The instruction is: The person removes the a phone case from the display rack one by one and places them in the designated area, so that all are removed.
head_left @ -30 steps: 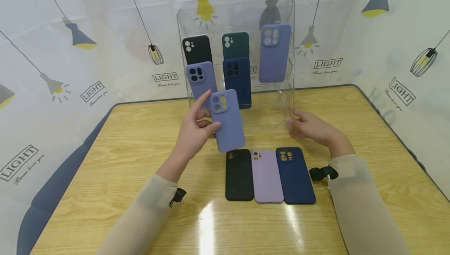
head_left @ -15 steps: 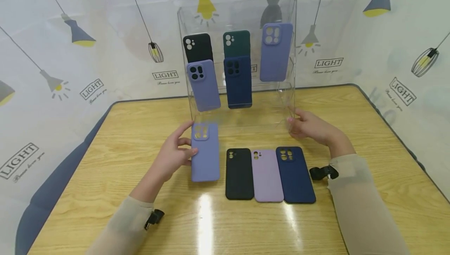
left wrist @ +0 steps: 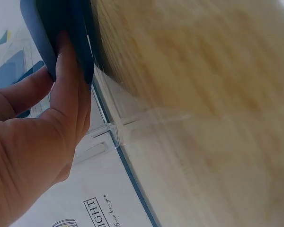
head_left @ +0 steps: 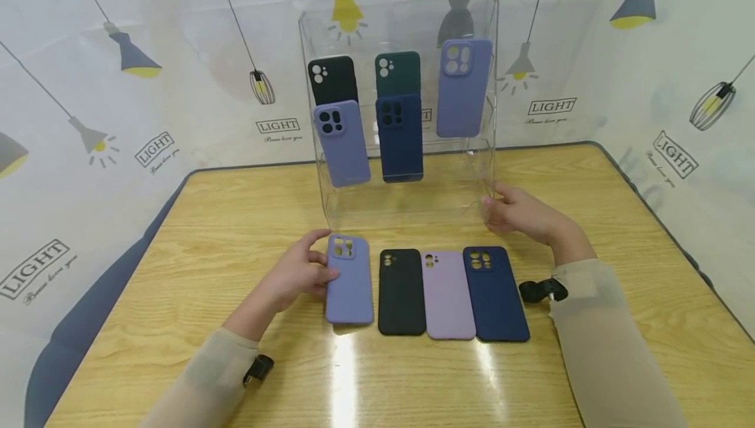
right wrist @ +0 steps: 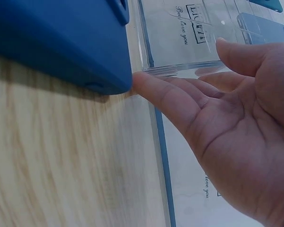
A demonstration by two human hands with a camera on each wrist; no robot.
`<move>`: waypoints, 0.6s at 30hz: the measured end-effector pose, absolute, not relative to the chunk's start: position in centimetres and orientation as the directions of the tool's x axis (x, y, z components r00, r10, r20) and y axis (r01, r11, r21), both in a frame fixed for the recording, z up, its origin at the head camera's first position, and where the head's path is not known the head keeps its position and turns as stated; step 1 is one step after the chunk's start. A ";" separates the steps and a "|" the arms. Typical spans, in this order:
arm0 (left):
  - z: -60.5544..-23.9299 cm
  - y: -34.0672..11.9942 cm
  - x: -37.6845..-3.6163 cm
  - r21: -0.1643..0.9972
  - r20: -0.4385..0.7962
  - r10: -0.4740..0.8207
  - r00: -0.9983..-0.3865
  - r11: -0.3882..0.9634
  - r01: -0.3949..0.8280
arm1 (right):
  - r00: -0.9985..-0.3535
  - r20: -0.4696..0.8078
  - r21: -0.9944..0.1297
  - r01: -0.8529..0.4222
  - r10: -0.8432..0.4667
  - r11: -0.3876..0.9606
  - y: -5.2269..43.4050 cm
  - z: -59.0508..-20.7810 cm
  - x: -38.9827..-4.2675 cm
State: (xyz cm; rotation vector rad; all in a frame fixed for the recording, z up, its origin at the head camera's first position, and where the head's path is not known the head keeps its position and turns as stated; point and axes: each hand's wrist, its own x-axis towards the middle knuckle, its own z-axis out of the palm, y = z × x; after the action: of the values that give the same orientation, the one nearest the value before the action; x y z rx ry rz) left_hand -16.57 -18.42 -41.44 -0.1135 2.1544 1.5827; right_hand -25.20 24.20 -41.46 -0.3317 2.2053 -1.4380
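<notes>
My left hand point(head_left: 318, 265) grips the left edge of a periwinkle phone case point(head_left: 350, 280), which lies face down on the table at the left end of a row. Beside it are a black case point(head_left: 401, 291), a lilac case point(head_left: 448, 295) and a navy case point(head_left: 494, 293). In the left wrist view my fingers point(left wrist: 68, 71) curl on the case's edge point(left wrist: 57, 19). My right hand point(head_left: 494, 208) has relaxed fingers point(right wrist: 170, 94) that touch the lower right corner of the clear acrylic stand point(head_left: 486, 153). The navy case point(right wrist: 57, 38) lies close to that hand.
The stand holds several cases: black point(head_left: 332, 79), green point(head_left: 397, 71), periwinkle point(head_left: 463, 87), another periwinkle point(head_left: 342, 143) and navy point(head_left: 401, 139). The wooden table point(head_left: 206, 251) has a dark rim, and a printed backdrop stands behind it.
My left hand has brought the periwinkle case down from in front of the stand to the table, left of the black case. The right hand has stayed at the stand's corner.
</notes>
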 end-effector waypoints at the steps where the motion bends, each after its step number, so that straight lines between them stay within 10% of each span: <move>1: -41.5 -18.3 -16.6 0.880 -0.412 0.203 -0.888 0.342 -0.330 | -0.854 -0.262 -0.907 0.059 -0.449 0.417 24.2 -41.5 -25.2; 18: -41.6 -17.2 -16.8 0.774 -0.448 0.210 -0.869 0.578 -0.259 | -0.843 -0.254 -0.917 0.055 -0.473 0.395 24.1 -41.4 -25.2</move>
State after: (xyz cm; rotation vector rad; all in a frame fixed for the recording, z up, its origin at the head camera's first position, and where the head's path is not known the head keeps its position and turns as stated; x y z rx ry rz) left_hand -16.83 -17.22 -41.60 -0.0385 2.3100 1.2464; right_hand -25.17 24.05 -41.43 -0.3576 2.1751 -1.4566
